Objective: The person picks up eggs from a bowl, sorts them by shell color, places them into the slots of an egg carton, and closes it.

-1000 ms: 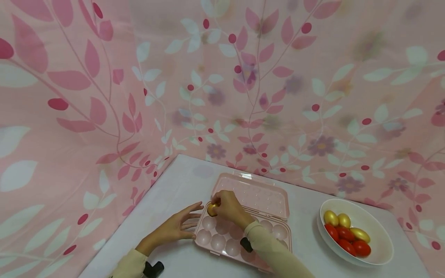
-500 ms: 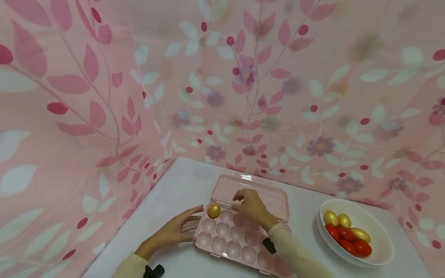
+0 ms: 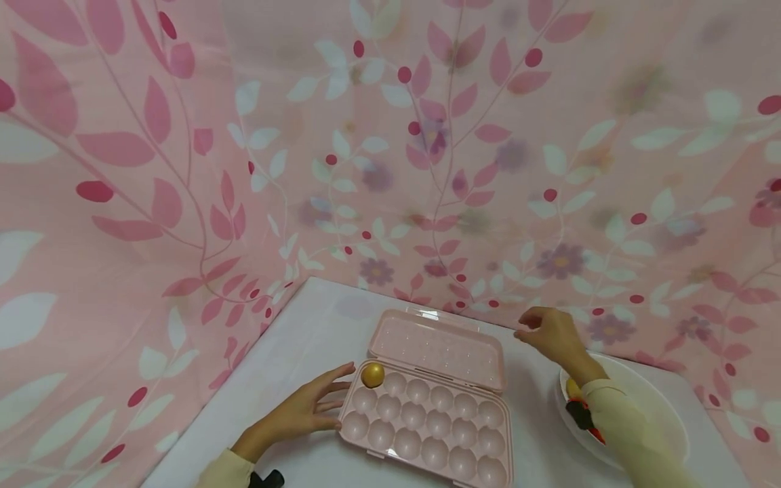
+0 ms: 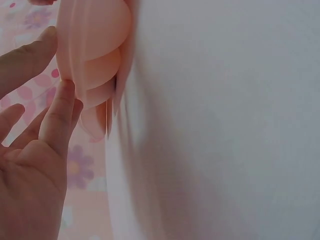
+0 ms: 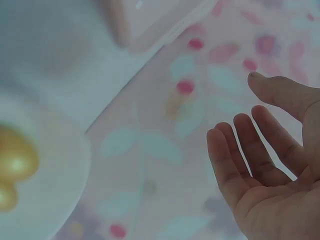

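A pink plastic egg carton [image 3: 427,413] lies with its lid [image 3: 438,342] folded back on the table. One gold egg [image 3: 373,375] sits in the cup at its far left corner; the other cups hold nothing. My left hand [image 3: 305,407] rests at the carton's left side, fingers extended, and in the left wrist view the fingertips [image 4: 66,87] touch its edge. My right hand [image 3: 552,333] hovers by the far left rim of the white bowl [image 3: 662,413], its fingers loosely bent with nothing between them. Gold eggs [image 5: 15,155] show in the bowl in the right wrist view; the right sleeve covers most of them in the head view.
A white cloth covers the table [image 3: 317,318]. Pink floral fabric [image 3: 390,169] hangs along the back and left side. The carton's raised lid edge stands close to the back fabric. A black wrist camera [image 3: 579,413] is strapped to the right sleeve.
The right hand has let go of the gold egg in the corner cup and moved right, from the carton to above the bowl. The left hand has stayed at the carton's side.
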### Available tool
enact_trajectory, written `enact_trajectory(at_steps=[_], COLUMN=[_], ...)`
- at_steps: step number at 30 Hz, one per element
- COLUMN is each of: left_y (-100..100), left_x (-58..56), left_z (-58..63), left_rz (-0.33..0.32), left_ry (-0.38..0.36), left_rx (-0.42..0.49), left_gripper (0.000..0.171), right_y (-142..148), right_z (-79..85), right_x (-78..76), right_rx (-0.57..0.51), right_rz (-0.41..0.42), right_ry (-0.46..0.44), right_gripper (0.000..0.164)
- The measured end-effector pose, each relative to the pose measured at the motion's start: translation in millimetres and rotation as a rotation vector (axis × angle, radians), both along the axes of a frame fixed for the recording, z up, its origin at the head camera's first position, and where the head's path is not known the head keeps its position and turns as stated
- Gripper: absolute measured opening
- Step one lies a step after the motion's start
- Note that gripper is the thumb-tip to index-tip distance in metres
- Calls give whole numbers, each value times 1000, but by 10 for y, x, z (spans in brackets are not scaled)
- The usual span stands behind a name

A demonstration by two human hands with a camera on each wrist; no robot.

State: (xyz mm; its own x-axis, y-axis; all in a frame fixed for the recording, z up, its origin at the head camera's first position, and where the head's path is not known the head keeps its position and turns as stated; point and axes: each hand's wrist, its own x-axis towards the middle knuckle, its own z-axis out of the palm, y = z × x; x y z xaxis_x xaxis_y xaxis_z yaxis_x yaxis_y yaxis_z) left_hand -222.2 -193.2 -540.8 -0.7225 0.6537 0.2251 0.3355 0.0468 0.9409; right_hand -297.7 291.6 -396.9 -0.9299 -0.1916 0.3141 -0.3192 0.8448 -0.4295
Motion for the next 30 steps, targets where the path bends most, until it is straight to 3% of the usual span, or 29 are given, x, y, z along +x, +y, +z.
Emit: enact_trajectory(at_steps=[4, 10, 17, 23, 25, 30], left_y=[0, -12, -30, -37, -35, -32], left_x=[0, 19, 27, 38, 46, 63], left_z=[-3, 3, 26, 37, 48, 68], left_rz=[3, 18, 35, 42, 37, 30], left_ry=[8, 0, -22, -27, -33, -37], left_rx=[9, 2, -7, -9, -3, 10], left_gripper=[97, 98, 98, 97, 97, 97], right_y=[394, 815, 1110, 1235, 1257, 1335], right_z=[103, 87, -40, -144, -148, -186], right_x=[14, 32, 78, 102, 110, 121], right_rx=[45, 113, 88, 100, 110, 72], right_rz=[-63, -105, -181, -198, -209, -246], right_ry=[-86, -110, -142, -198, -237, -435], right_gripper=[33, 37, 36, 31, 32, 41])
